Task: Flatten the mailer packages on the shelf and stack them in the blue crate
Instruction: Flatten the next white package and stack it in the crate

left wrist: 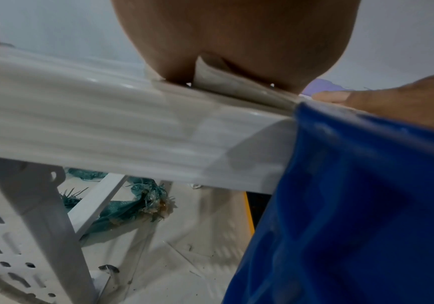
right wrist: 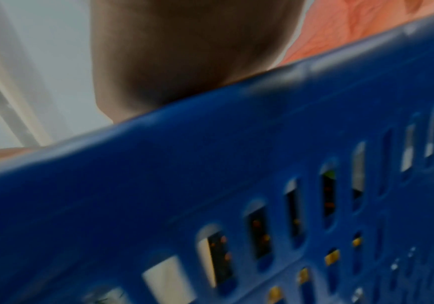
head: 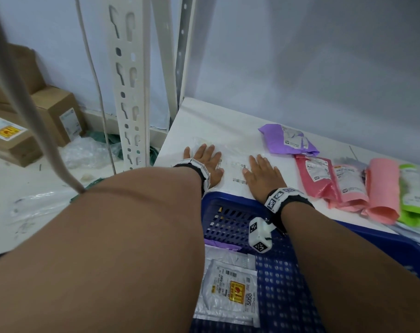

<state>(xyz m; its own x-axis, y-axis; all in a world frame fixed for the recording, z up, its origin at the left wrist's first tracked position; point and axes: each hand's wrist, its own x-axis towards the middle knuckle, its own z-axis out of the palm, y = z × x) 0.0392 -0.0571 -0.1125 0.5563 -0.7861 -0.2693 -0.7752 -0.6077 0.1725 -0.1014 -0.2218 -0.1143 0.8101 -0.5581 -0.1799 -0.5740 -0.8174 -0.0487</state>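
A white mailer [head: 233, 164] lies flat on the white shelf [head: 204, 116] near its front edge. My left hand [head: 204, 159] presses its left part with straight, spread fingers. My right hand [head: 261, 171] lies flat on its right part, fingers straight. The blue crate [head: 228, 219] stands just below the shelf's front edge; a flat white mailer [head: 228, 294] with a yellow label lies inside, over a purple one [head: 218, 245]. In the left wrist view the heel of my left hand [left wrist: 236, 51] rests on the mailer's edge [left wrist: 226, 80] beside the crate's wall [left wrist: 353, 185].
More mailers wait on the shelf to the right: a purple one [head: 288, 140], pink ones [head: 319, 176], a salmon one [head: 381, 188] and a green one [head: 415, 203]. A white slotted upright [head: 129, 92] stands left. Cardboard boxes [head: 57, 114] and plastic wrap [head: 89, 152] lie on the floor.
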